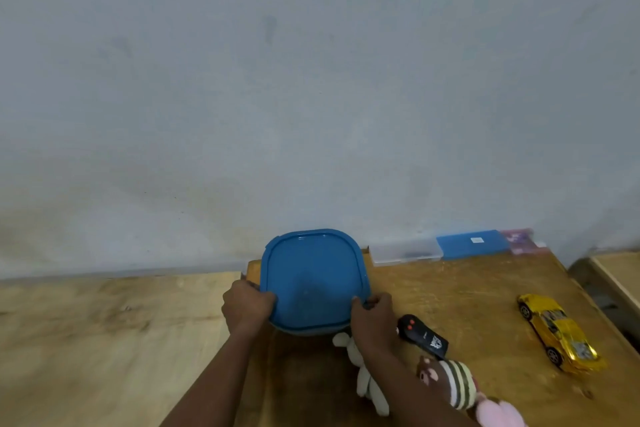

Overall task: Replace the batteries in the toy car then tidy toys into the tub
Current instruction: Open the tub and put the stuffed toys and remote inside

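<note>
The blue tub [304, 331] is gripped at opposite edges of its lid [311, 274] by the left hand [247, 305] and right hand [372, 314], both curled round the rim, apparently to free it, while the yellow toy car [557, 331] is set well to the tub's right.

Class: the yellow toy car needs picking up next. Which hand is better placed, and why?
Probably the right hand: it grips the blue tub on the side where the toy car lies. The left hand grips the opposite edge, with the tub between.
</note>
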`<action>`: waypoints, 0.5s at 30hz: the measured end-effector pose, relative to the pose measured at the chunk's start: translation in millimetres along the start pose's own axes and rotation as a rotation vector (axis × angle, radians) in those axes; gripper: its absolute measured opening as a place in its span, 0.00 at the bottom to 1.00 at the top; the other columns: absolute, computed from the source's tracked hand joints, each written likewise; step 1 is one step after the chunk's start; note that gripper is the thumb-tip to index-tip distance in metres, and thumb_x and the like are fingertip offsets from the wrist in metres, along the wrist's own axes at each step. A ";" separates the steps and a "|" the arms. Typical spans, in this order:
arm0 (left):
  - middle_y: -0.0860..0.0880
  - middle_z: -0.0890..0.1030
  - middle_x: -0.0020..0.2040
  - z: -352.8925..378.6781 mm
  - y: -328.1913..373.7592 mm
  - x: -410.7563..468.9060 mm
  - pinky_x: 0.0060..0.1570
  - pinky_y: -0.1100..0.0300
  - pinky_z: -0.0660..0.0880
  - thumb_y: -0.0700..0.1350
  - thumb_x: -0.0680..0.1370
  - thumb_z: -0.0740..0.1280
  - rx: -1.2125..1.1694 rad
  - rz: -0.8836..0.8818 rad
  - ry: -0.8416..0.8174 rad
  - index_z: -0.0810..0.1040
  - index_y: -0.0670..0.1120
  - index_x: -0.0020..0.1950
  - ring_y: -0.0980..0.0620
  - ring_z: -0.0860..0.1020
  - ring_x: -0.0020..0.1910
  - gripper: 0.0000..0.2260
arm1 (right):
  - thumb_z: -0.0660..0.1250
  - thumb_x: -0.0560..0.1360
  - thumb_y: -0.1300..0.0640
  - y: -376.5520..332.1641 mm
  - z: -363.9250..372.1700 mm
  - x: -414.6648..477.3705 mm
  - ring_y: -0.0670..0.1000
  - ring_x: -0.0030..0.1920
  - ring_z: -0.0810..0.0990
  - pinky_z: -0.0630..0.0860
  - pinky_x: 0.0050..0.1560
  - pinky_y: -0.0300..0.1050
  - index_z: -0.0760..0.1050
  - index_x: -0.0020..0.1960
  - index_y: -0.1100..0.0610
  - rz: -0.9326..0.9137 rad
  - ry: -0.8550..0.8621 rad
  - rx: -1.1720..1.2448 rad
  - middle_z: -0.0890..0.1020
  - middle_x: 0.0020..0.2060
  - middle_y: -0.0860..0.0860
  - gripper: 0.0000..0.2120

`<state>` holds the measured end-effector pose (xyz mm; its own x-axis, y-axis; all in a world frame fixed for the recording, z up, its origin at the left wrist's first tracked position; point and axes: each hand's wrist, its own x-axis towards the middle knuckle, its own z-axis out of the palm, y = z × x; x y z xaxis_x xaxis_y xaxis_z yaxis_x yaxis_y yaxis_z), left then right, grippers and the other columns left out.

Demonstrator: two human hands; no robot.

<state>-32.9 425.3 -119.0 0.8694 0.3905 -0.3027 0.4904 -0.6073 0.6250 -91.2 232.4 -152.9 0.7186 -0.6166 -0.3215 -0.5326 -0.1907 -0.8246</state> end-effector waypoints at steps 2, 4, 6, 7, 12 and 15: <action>0.47 0.76 0.32 -0.7 -0.6 3.0 0.31 0.59 0.69 0.38 0.70 0.73 -0.010 -0.028 -0.005 0.77 0.39 0.38 0.51 0.74 0.31 0.07 | 0.67 0.77 0.53 -4.4 -5.6 6.8 0.48 0.42 0.77 0.74 0.37 0.45 0.71 0.53 0.54 -0.021 -0.004 -0.033 0.79 0.45 0.50 0.08; 0.46 0.77 0.33 -0.9 -0.3 5.9 0.32 0.59 0.69 0.39 0.71 0.74 -0.019 -0.049 -0.009 0.78 0.40 0.39 0.51 0.74 0.31 0.07 | 0.68 0.77 0.55 -6.7 -10.3 15.0 0.48 0.43 0.77 0.72 0.36 0.42 0.73 0.57 0.55 -0.056 -0.006 -0.065 0.78 0.46 0.49 0.10; 0.46 0.79 0.35 -0.8 -1.3 11.0 0.33 0.58 0.71 0.42 0.71 0.75 -0.037 -0.075 -0.008 0.80 0.40 0.41 0.50 0.75 0.33 0.08 | 0.68 0.76 0.57 -10.3 -12.7 20.4 0.49 0.45 0.77 0.71 0.37 0.40 0.76 0.60 0.57 -0.080 -0.023 -0.092 0.78 0.46 0.48 0.12; 0.46 0.80 0.37 -0.4 -2.6 13.3 0.33 0.58 0.71 0.44 0.71 0.77 -0.047 -0.084 -0.010 0.80 0.40 0.41 0.50 0.76 0.34 0.09 | 0.68 0.76 0.58 -11.4 -13.3 22.8 0.49 0.45 0.77 0.72 0.39 0.40 0.78 0.60 0.57 -0.083 -0.031 -0.095 0.79 0.46 0.49 0.13; 0.45 0.81 0.36 3.6 -5.6 18.0 0.30 0.59 0.69 0.46 0.70 0.79 -0.135 -0.103 -0.018 0.81 0.40 0.40 0.50 0.77 0.34 0.11 | 0.71 0.75 0.59 -13.6 -14.6 29.7 0.49 0.47 0.78 0.77 0.43 0.42 0.77 0.63 0.56 -0.066 -0.037 -0.059 0.83 0.55 0.53 0.17; 0.44 0.81 0.38 4.0 -6.1 19.8 0.31 0.58 0.70 0.45 0.70 0.78 -0.167 -0.111 -0.031 0.81 0.39 0.43 0.50 0.77 0.35 0.11 | 0.72 0.74 0.61 -15.3 -13.0 30.1 0.48 0.45 0.77 0.71 0.34 0.36 0.75 0.65 0.55 -0.052 -0.018 -0.001 0.82 0.54 0.53 0.20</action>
<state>-18.4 434.0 -131.7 0.8131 0.4255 -0.3972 0.5690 -0.4373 0.6964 -67.3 206.8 -143.9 0.7532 -0.5919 -0.2871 -0.4952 -0.2228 -0.8397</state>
